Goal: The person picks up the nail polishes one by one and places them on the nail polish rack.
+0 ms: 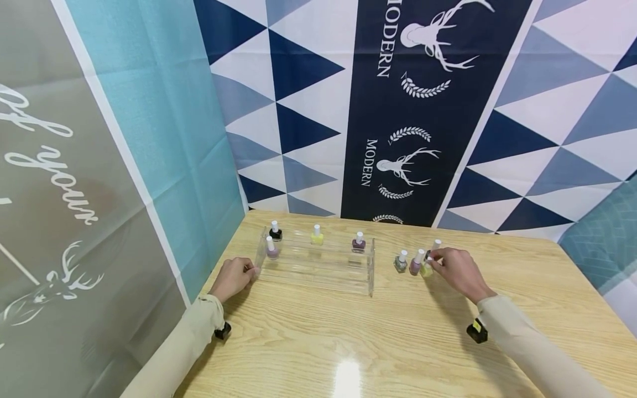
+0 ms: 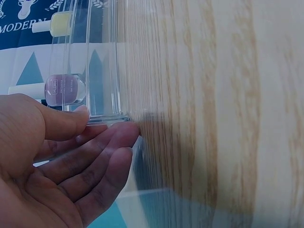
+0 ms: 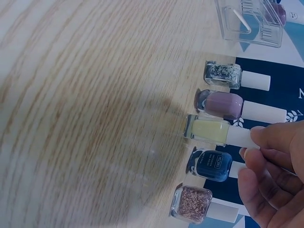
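My left hand (image 1: pixel 234 278) pinches the left end of a clear stepped display rack (image 1: pixel 313 282); in the left wrist view, thumb and fingers lie on either side of its end panel. A lilac nail polish bottle (image 2: pixel 64 89) stands in the rack near that thumb. Over on the right, my right hand (image 1: pixel 459 272) pinches the white cap of a yellow nail polish bottle (image 3: pixel 209 130) between thumb and fingers. That bottle is in a row with a mauve bottle (image 3: pixel 223 104) and a silver-glitter bottle (image 3: pixel 222 74) on one side, a dark blue bottle (image 3: pixel 211 165) and a copper-glitter bottle (image 3: pixel 191 203) on the other.
On the rack's upper tier stand a black bottle (image 1: pixel 275 234), another yellow bottle (image 1: pixel 317 237) and a dark purple bottle (image 1: pixel 358 243). The wooden table (image 1: pixel 298 342) ends at a patterned cloth backdrop (image 1: pixel 308 110) behind and a grey and teal cloth (image 1: pixel 169 138) at left.
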A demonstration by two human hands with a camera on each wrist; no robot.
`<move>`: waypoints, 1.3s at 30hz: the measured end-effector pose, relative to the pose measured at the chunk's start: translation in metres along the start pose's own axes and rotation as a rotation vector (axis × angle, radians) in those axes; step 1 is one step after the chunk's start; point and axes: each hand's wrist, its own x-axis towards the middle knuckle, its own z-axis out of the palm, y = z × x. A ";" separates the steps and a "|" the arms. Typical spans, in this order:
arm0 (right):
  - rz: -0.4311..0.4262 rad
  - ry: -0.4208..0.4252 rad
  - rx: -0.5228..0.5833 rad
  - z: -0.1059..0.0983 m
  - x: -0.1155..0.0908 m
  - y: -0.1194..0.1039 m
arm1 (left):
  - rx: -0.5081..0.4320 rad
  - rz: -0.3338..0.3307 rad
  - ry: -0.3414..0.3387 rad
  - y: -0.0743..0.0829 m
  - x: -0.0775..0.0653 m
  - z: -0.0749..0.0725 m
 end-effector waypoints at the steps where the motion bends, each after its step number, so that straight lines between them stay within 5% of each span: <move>1: 0.000 -0.003 -0.002 0.000 0.000 0.000 | 0.001 -0.001 -0.001 0.000 0.000 0.000; 39: -0.014 0.001 0.019 -0.015 -0.011 -0.015 | 0.028 0.006 -0.004 0.001 0.001 0.001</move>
